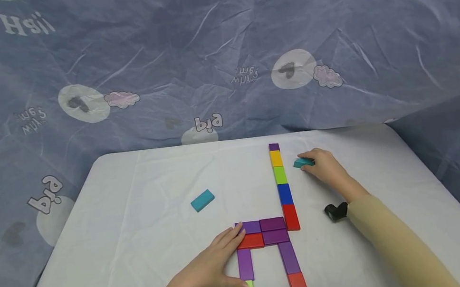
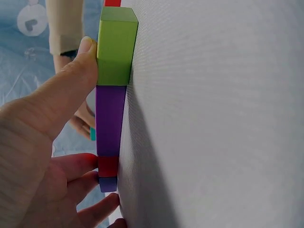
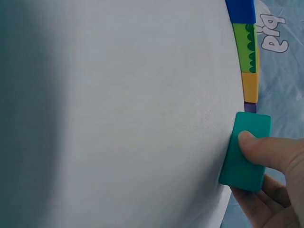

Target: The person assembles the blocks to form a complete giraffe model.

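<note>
My right hand (image 1: 323,168) pinches a teal block (image 3: 246,154) between thumb and fingers, just right of the far end of a column of blocks. That column runs away from me: red (image 1: 291,217), blue (image 1: 285,194), lime green (image 1: 280,175), yellow (image 1: 276,158) and purple at the far end. My left hand (image 1: 210,265) rests spread along the left side of a joined shape of purple and red blocks. Its thumb touches the lime block (image 2: 114,52) at the near left leg, and its fingertips lie at the red block (image 1: 250,241) and the violet block above it.
Another teal block (image 1: 203,200) lies alone left of the column. The right leg of the shape has a purple block (image 1: 289,257) and a red-orange block (image 1: 297,282). Behind the white table (image 1: 148,182) hangs a blue-grey printed cloth (image 1: 201,46).
</note>
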Tool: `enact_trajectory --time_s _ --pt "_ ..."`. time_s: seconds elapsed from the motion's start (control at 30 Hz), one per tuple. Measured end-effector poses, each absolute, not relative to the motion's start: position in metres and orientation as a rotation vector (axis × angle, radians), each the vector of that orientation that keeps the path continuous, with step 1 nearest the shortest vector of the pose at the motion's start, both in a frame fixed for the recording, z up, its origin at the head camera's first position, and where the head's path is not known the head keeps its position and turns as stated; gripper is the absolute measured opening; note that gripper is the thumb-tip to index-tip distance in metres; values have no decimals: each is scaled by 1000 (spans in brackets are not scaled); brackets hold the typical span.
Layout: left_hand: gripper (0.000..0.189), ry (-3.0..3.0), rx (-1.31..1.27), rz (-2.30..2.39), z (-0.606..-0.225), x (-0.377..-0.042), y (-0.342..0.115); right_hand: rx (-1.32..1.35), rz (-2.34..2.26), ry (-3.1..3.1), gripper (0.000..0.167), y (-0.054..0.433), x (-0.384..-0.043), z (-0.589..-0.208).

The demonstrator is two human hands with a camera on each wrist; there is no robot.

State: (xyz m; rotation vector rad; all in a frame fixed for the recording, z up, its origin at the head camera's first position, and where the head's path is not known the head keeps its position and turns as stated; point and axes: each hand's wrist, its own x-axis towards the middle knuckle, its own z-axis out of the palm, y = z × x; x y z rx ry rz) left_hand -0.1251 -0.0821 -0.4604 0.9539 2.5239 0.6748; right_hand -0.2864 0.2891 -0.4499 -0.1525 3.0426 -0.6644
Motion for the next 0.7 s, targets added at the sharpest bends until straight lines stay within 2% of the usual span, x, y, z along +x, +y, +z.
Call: enact_trajectory --time_s 0.5,0.7 --pt "107 2543 967 653 -462 -125 -81 -40 -490 3189 50 264 -322 -451" --pt "107 2537 951 660 -461 -125 -81 14 -518 3189 43 259 -330 -453"
